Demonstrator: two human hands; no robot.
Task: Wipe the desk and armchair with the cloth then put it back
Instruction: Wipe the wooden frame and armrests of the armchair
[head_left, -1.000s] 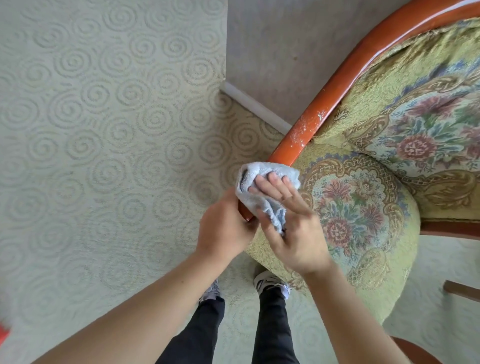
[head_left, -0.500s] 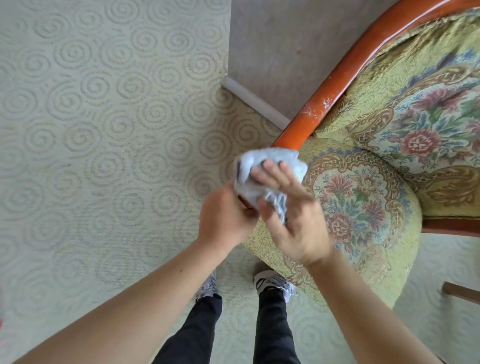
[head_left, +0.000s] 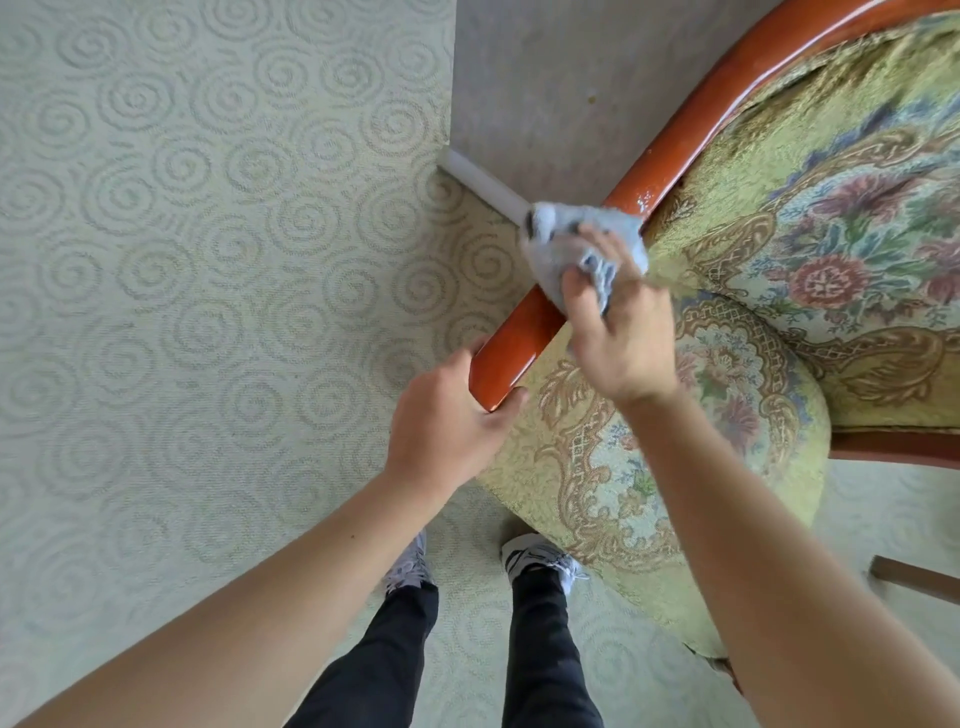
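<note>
Up the wooden arm (head_left: 524, 338) the cloth (head_left: 582, 244) has slid, away from the near end it covered a second ago. Nearest, the left hand (head_left: 447, 421) wraps around that bare end. Just past it, the right hand (head_left: 613, 332) squeezes the bunched blue cloth onto the wood — right beside the flowery armchair (head_left: 753, 322) cushion.

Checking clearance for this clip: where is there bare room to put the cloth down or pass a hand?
Free: the carpet left of the wooden armrest, out to the wall, and the seat cushion right of the right hand. Crowded: the armrest's near end, where the left hand grips it and the right hand presses the cloth on the wood.
</note>
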